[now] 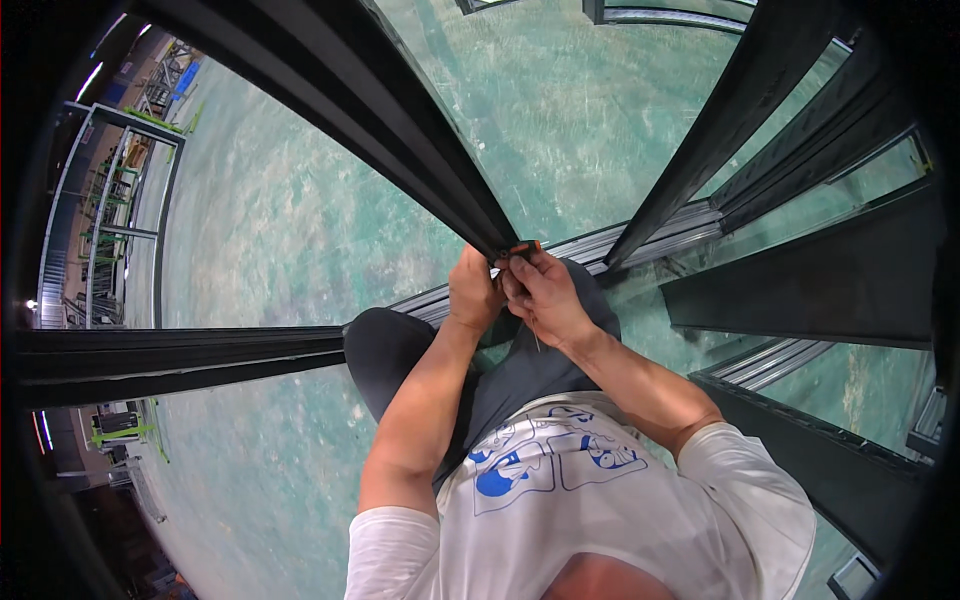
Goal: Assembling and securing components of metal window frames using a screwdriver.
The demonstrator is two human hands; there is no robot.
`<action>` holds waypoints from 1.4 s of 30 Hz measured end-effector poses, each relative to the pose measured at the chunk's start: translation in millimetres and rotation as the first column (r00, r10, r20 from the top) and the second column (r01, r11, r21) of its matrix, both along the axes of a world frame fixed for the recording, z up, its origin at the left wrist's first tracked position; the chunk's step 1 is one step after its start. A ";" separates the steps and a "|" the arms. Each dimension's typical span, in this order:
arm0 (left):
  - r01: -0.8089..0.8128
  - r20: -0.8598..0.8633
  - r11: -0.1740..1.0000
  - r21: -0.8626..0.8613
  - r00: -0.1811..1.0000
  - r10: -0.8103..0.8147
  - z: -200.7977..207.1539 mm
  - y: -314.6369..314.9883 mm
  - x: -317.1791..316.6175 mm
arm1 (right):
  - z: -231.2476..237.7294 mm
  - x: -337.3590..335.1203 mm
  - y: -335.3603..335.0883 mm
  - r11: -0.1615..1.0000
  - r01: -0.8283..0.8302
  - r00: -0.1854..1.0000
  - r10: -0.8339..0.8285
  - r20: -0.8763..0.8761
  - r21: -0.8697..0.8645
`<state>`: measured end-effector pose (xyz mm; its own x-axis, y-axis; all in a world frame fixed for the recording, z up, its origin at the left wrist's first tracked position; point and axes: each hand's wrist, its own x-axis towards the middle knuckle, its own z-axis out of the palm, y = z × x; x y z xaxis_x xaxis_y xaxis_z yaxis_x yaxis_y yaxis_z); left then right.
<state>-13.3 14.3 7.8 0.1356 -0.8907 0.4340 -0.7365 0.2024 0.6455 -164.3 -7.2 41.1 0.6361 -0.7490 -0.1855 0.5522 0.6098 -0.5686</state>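
A long black metal profile [390, 135] slants down from the upper left and ends at my hands. My left hand [474, 292] is closed beside its lower end; what its fingers hold, if anything, is hidden. My right hand [545, 295] is closed in a pinch on a small black and orange piece [525, 247], whose kind I cannot make out. The piece touches or nearly touches the profile's end. A thin strand hangs below my right hand. The two hands are close together above my bent legs.
Grooved metal track [655, 237] runs across the green floor [260, 200] below my hands. More black profiles [735, 110] rise at the right, with a wide dark panel [810, 285]. Another black beam [180, 360] extends left. A framed panel [160, 235] stands at the far left.
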 end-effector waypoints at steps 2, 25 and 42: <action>-0.013 -0.004 1.000 0.001 1.000 0.013 0.4 0.4 0.4 | 3.6 0.2 0.8 1.000 0.005 1.000 -0.004 -0.013 0.019; 0.045 -0.147 0.982 0.185 0.989 -0.017 9.4 -7.7 3.0 | -2.8 -0.5 -2.3 0.999 -0.020 0.995 0.017 -0.095 -0.036; 0.128 -0.192 0.966 0.224 0.978 -0.085 -6.1 -10.9 8.4 | -1.0 0.7 0.4 0.998 -0.001 0.997 -0.005 -0.079 -0.070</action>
